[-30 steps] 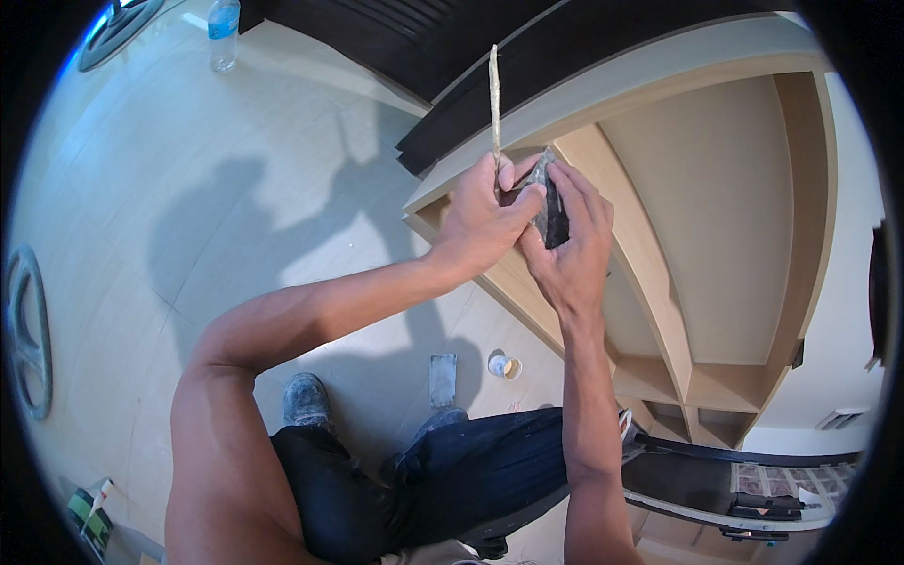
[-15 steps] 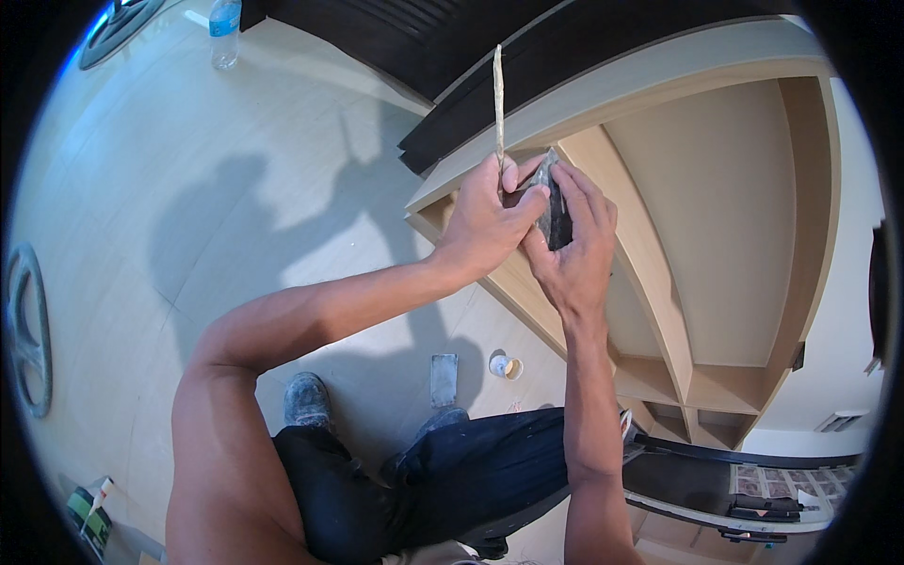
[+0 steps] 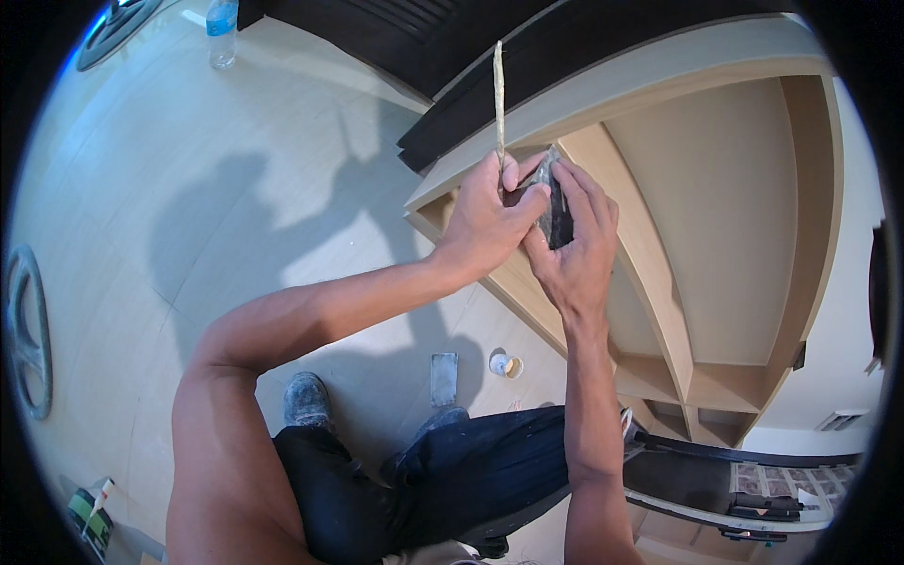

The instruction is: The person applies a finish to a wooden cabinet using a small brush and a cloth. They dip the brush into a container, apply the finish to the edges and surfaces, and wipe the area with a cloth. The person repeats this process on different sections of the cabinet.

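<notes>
My left hand (image 3: 485, 221) is closed around a thin, pale stick-like tool (image 3: 499, 99), crusted along its length, which points up and away from me. My right hand (image 3: 574, 231) grips a dark flat piece with a greyish, filmy edge (image 3: 558, 217). Both hands meet in front of me, and my left thumb presses on the grey edge of that piece. Its lower part and exact kind are hidden by my fingers. Just behind my hands stands a light wooden shelf unit (image 3: 640, 217) with open compartments.
On the floor by my shoes (image 3: 307, 400) lie a grey rectangular plate (image 3: 443, 379) and a small white cup (image 3: 506, 365). A water bottle (image 3: 221, 36) stands at the far left. Dark panels (image 3: 527, 71) run behind the shelf unit. A grey wheel-like base (image 3: 30, 330) is at the left edge.
Hardly anything differs. Both hands keep their hold in nearly the same place; the tip of the pale tool sits very slightly higher.
</notes>
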### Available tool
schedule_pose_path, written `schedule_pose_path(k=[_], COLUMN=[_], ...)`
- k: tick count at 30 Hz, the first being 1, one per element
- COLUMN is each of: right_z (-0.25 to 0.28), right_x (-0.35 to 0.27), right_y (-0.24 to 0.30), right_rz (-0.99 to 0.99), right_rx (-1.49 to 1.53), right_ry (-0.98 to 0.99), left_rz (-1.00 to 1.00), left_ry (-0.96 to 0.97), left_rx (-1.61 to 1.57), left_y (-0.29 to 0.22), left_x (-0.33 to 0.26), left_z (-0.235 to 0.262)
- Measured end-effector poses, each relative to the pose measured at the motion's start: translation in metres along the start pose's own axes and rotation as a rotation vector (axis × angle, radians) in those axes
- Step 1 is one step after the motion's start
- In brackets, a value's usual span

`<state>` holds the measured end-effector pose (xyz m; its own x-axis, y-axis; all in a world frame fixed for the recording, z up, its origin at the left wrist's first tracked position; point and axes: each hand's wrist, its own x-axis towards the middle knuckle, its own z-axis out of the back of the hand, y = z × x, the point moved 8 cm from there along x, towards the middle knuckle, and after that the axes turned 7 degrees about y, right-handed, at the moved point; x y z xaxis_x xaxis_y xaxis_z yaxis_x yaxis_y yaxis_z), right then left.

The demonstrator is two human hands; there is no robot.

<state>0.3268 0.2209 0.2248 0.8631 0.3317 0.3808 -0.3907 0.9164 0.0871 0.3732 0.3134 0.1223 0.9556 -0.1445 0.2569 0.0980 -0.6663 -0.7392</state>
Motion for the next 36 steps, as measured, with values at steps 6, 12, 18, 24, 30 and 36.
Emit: schedule_pose_path(k=[6, 12, 18, 24, 30, 36], right_z=[-0.008, -0.001, -0.007, 0.000, -0.004, 0.001], right_x=[-0.001, 0.000, 0.001, -0.002, -0.001, -0.001], right_y=[-0.005, -0.001, -0.002, -0.001, 0.000, 0.003], right_rz=[-0.005, -0.004, -0.012, 0.007, 0.030, 0.049], right_rx=[0.013, 0.004, 0.027, -0.020, -0.037, -0.090], right_ry=[0.051, -0.009, 0.046, -0.021, 0.003, -0.010], left_rz=[0.051, 0.044, 0.034, 0.027, -0.029, 0.067], left_ry=[0.017, 0.040, 0.008, 0.036, -0.014, 0.059], left_rx=[0.138, 0.001, 0.072, -0.033, 0.015, 0.000], left_y=[0.010, 0.002, 0.007, -0.006, -0.001, -0.008], left_x=[-0.001, -0.001, -0.001, -0.002, -0.001, -0.003], left_z=[0.006, -0.003, 0.005, -0.005, 0.002, -0.003])
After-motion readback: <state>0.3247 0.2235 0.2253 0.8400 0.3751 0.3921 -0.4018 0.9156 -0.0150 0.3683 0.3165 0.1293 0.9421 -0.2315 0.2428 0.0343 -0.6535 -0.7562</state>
